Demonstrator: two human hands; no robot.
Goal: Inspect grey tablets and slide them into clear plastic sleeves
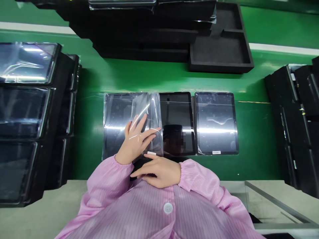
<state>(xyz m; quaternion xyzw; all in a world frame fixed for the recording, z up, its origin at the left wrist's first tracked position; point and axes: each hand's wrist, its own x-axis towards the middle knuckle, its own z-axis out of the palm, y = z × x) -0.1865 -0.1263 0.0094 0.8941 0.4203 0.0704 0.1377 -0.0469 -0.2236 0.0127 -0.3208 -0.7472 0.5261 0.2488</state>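
Observation:
Three tablets lie in a row on the green work surface. Over the left tablet [114,113] and the left part of the middle one is a clear plastic film [156,109], creased and glossy. My left hand [136,139] rests there with its fingers spread; film glints cross the fingers, though whether they are under it or on top I cannot tell. Just below, my right hand [160,171] has its fingers stretched leftward, the forefinger beside a small white label [151,153]. Bare black screen shows on the middle tablet [178,116]. The right tablet [216,122] is wrapped in film with a label.
Black foam trays holding film-covered tablets [22,113] are stacked at the left. More black trays [281,126] stand at the right. Across the back sits a dark tray stack [144,43], with an open foam tray [221,49] beside it. A metal frame [276,202] is at the lower right.

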